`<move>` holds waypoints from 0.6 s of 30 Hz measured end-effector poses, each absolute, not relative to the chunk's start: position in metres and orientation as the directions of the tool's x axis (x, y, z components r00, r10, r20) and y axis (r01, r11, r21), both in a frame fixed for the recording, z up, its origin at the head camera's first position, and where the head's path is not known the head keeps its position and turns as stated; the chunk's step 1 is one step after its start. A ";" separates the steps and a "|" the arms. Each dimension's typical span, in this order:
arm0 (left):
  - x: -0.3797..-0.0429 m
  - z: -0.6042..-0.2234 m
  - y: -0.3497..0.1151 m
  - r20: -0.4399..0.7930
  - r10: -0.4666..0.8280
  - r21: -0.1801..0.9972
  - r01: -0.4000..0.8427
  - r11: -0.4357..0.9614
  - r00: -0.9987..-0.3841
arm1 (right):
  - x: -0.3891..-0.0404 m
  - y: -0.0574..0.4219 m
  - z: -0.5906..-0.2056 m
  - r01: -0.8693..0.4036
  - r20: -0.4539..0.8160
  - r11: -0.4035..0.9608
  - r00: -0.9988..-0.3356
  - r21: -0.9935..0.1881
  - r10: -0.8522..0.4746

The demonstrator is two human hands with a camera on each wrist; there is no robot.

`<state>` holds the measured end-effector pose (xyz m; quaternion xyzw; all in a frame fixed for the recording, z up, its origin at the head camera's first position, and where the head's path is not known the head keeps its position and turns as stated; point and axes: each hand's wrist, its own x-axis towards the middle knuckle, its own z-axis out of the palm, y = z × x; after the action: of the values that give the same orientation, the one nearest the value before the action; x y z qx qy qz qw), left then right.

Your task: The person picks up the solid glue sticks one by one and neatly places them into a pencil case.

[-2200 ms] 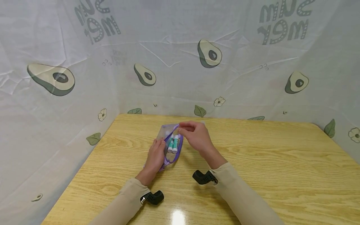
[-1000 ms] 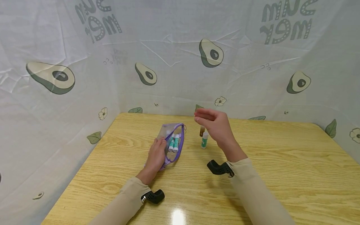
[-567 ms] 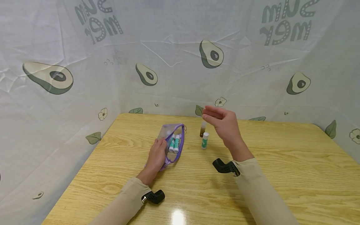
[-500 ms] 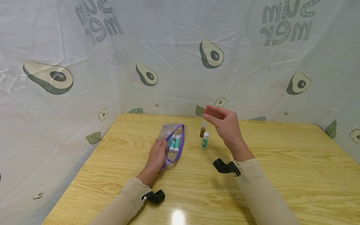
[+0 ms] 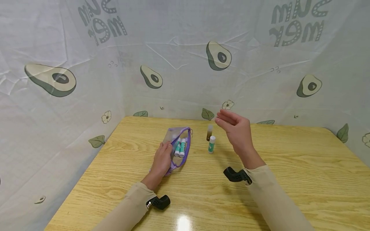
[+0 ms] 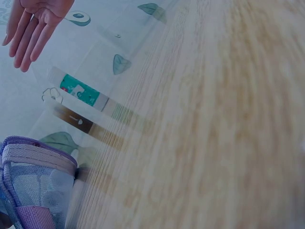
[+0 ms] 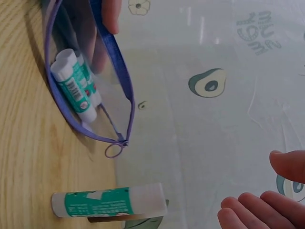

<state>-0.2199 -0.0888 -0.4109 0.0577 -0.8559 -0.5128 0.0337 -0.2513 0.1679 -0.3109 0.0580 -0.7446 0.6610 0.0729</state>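
Observation:
My left hand (image 5: pixel 162 159) grips the near left side of a see-through zip pouch (image 5: pixel 174 132) with purple trim, lying on the table. The pouch's mouth gapes to the right, and two white-and-green glue sticks (image 5: pixel 182 148) show inside it; the right wrist view shows the zip ring (image 7: pixel 113 150) at its far end. Right of the pouch stands another glue stick (image 5: pixel 211 146), upright and capped. Just behind it is a brown tube (image 5: pixel 209 134) with a pale cap. My right hand (image 5: pixel 237 130) hovers right of these two, fingers extended together, holding nothing.
The wooden table (image 5: pixel 289 166) spreads widely to the right and in front. A white cloth (image 5: pixel 179 48) printed with avocados and leaves hangs behind and at the sides. A black wrist camera (image 5: pixel 237 175) juts from each sleeve.
My right hand has let go of the pouch's mouth and moved right, past the standing glue stick and brown tube, bringing them into view. The left hand stays on the pouch.

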 end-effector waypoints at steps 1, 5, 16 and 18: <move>-0.220 -0.411 -0.089 -0.002 -0.133 0.881 -0.065 0.468 -0.991 | -0.251 0.168 -0.312 -0.177 0.180 0.116 -0.984 -0.977 0.014; -0.219 -0.410 -0.089 0.000 -0.131 0.881 -0.062 0.468 -0.991 | -0.253 0.166 -0.320 -0.150 0.153 0.136 -0.988 -0.979 0.009; -0.219 -0.410 -0.089 -0.005 -0.130 0.885 -0.065 0.461 -0.992 | -0.258 0.161 -0.340 -0.033 0.007 0.203 -0.992 -0.979 -0.127; -0.220 -0.410 -0.089 -0.002 -0.129 0.886 -0.062 0.460 -0.992 | -0.259 0.161 -0.343 -0.019 -0.012 0.224 -0.991 -0.974 -0.137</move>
<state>-0.2196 -0.0890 -0.4100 0.0561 -0.8539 -0.5164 0.0325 -0.2590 0.1613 -0.3426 0.0501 -0.7808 0.6210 -0.0473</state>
